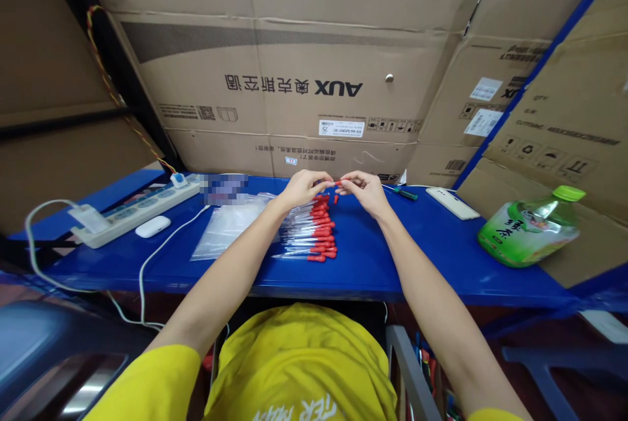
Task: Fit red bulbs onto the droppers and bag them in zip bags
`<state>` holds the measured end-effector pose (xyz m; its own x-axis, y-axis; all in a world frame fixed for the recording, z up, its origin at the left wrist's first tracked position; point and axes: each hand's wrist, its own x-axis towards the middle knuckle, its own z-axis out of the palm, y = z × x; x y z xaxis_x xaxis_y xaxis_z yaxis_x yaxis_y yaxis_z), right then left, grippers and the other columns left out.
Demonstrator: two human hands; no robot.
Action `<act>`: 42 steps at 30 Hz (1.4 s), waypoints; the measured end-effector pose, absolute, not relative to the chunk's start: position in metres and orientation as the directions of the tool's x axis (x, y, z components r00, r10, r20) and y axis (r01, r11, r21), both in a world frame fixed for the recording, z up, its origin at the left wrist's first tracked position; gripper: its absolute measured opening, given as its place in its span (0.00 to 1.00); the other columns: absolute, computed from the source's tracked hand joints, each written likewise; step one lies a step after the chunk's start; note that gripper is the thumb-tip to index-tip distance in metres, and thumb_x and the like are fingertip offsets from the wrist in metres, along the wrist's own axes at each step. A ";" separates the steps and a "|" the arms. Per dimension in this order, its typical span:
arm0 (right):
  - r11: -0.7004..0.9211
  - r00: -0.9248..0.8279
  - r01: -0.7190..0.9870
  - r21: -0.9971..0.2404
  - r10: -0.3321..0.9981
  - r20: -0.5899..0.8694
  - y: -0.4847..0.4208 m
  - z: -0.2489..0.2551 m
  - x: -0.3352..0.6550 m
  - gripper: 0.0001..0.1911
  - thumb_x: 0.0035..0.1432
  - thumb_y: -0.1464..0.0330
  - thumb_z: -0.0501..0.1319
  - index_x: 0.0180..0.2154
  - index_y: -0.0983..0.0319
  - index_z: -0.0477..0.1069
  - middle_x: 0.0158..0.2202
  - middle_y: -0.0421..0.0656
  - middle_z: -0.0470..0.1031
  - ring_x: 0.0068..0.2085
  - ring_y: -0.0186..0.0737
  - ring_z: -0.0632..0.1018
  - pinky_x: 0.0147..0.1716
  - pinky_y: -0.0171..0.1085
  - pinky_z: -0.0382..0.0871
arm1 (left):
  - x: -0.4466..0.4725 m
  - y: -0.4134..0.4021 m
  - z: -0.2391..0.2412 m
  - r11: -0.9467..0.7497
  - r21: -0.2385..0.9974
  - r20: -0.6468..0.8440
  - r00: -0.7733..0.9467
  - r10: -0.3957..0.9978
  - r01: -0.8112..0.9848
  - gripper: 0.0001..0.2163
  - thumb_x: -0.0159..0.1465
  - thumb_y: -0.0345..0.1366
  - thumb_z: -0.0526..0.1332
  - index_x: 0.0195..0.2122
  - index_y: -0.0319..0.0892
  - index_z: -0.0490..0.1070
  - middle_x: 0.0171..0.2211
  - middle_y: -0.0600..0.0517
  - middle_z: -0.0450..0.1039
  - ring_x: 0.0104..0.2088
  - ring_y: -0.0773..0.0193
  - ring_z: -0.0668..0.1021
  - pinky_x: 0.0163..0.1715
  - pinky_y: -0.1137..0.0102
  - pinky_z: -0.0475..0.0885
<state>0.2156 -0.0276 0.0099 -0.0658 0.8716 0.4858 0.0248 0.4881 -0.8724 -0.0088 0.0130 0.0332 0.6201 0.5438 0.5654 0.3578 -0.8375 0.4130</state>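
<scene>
My left hand (pixel 305 188) and my right hand (pixel 366 192) meet above the far middle of the blue table. Between their fingertips is a dropper with a red rubber bulb (pixel 339 183); both hands pinch it, the right at the red end. Its thin tube is mostly hidden by my left fingers. Just below, a small loose red bulb (pixel 336 199) lies on the table. A row of several clear droppers with red bulbs (pixel 321 231) lies nearer to me, bulbs pointing right. Left of them are clear plastic bags (pixel 220 231), partly behind my left forearm.
On the blue table (pixel 363 264), a power strip (pixel 142 208), white earphone case (pixel 153 227) and cable sit left. A green-handled screwdriver (pixel 406 194), a pale phone (pixel 452 203) and a green-capped bottle (pixel 530 228) lie right. Cardboard (pixel 294 48) walls the back.
</scene>
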 end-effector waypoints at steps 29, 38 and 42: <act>0.508 -0.048 0.084 -0.857 0.861 0.506 -0.023 0.004 0.213 0.27 0.52 0.43 0.74 0.37 0.59 0.78 0.29 0.43 0.83 0.31 0.45 0.85 0.35 0.43 0.83 | -0.007 0.014 0.029 -0.833 0.469 0.560 0.631 0.536 0.292 0.17 0.75 0.46 0.57 0.42 0.37 0.80 0.30 0.52 0.79 0.29 0.66 0.73 0.34 0.71 0.64; 0.534 -0.044 0.402 -0.744 0.823 0.567 -0.019 -0.004 0.212 0.15 0.58 0.55 0.71 0.39 0.59 0.84 0.36 0.44 0.86 0.37 0.47 0.84 0.44 0.44 0.78 | -0.029 0.037 0.024 -0.793 0.413 0.508 0.609 0.609 0.448 0.20 0.76 0.47 0.54 0.40 0.40 0.82 0.38 0.47 0.84 0.38 0.60 0.81 0.41 0.69 0.70; 0.523 -0.059 0.458 -0.719 0.825 0.562 -0.020 -0.008 0.200 0.12 0.60 0.59 0.71 0.41 0.58 0.84 0.37 0.44 0.87 0.38 0.47 0.84 0.44 0.44 0.77 | -0.034 0.049 0.007 -0.695 0.351 0.507 0.497 0.704 0.627 0.15 0.74 0.42 0.57 0.45 0.40 0.82 0.44 0.45 0.84 0.42 0.57 0.81 0.45 0.67 0.72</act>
